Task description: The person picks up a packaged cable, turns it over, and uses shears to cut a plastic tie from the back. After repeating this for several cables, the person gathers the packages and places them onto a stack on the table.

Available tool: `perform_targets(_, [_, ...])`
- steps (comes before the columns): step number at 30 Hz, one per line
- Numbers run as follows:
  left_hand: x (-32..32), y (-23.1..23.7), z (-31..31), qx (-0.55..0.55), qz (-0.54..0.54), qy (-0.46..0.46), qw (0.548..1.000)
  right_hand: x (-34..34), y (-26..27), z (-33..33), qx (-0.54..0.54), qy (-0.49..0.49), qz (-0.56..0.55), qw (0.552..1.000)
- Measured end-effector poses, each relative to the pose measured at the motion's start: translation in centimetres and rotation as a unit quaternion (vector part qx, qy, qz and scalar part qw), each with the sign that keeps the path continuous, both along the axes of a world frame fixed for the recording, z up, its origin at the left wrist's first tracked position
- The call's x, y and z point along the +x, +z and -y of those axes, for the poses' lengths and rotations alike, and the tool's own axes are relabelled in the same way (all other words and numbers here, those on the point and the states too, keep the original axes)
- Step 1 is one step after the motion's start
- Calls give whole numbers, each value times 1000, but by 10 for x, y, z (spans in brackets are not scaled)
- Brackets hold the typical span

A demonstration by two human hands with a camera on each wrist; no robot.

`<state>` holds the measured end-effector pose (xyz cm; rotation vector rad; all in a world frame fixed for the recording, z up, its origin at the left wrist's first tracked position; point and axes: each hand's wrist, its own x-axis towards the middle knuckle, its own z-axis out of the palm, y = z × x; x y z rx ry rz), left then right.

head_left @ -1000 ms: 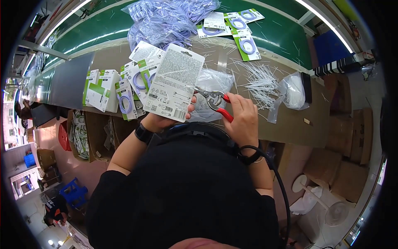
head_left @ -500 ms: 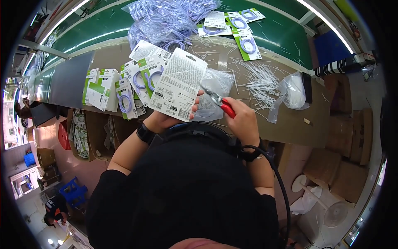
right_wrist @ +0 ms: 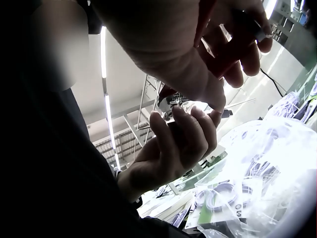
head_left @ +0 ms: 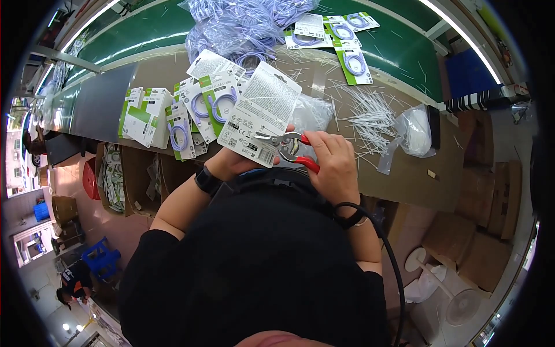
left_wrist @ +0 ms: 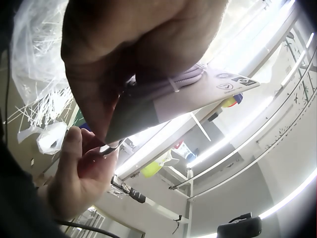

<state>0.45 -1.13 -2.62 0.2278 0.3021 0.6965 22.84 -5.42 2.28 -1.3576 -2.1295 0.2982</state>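
Note:
In the head view, a white printed card [head_left: 263, 110] lies tilted over my left hand [head_left: 229, 164], which grips its lower edge from below. My right hand [head_left: 336, 161] is wrapped round red-handled cutters [head_left: 305, 163], handles spread, metal jaws over the card's lower right part. A coiled purple cable [left_wrist: 185, 80] shows on the card's other face in the left wrist view, beside my left hand [left_wrist: 133, 44]. The right wrist view has my right hand [right_wrist: 168, 54] round the red handles, with my left hand [right_wrist: 168, 151] below; the card is not clear there.
Several cable packs [head_left: 222, 98] lie left of the held card, with white boxes [head_left: 151, 115] farther left. Behind are bagged purple cables [head_left: 228, 34]. To the right lie loose white ties [head_left: 367, 118] and a clear bag [head_left: 415, 132].
The cutters have moved left, with their jaws now over the card and their handles spread wider. The card is tilted more to the right, and the whole head view has shifted slightly.

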Motion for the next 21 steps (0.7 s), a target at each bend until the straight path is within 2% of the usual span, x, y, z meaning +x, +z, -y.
perform_targets(4, [2, -1, 0, 2, -11, 0, 1000, 2, -7, 1, -13, 12, 37, 999])
perform_targets(7, [0, -7, 1, -1, -15, -12, 1000, 5, -16, 4, -143, 21, -35, 989])
perform_targets(8, [-2, -9, 2, -3, -9, -25, 1000, 5, -14, 2, -141, 21, -34, 989])
perform_targets(11, [-1, -8, 1, -12, 7, -47, 999, 4, -8, -4, -31, -57, -65, 996])
perform_targets(15, [4, -5, 0, -24, 28, -79, 996, 0, -9, -8, 3, -77, -18, 997])
perform_targets(21, [6, 2, 2, -29, 29, -100, 994, -7, -8, -12, 5, -60, -26, 998])
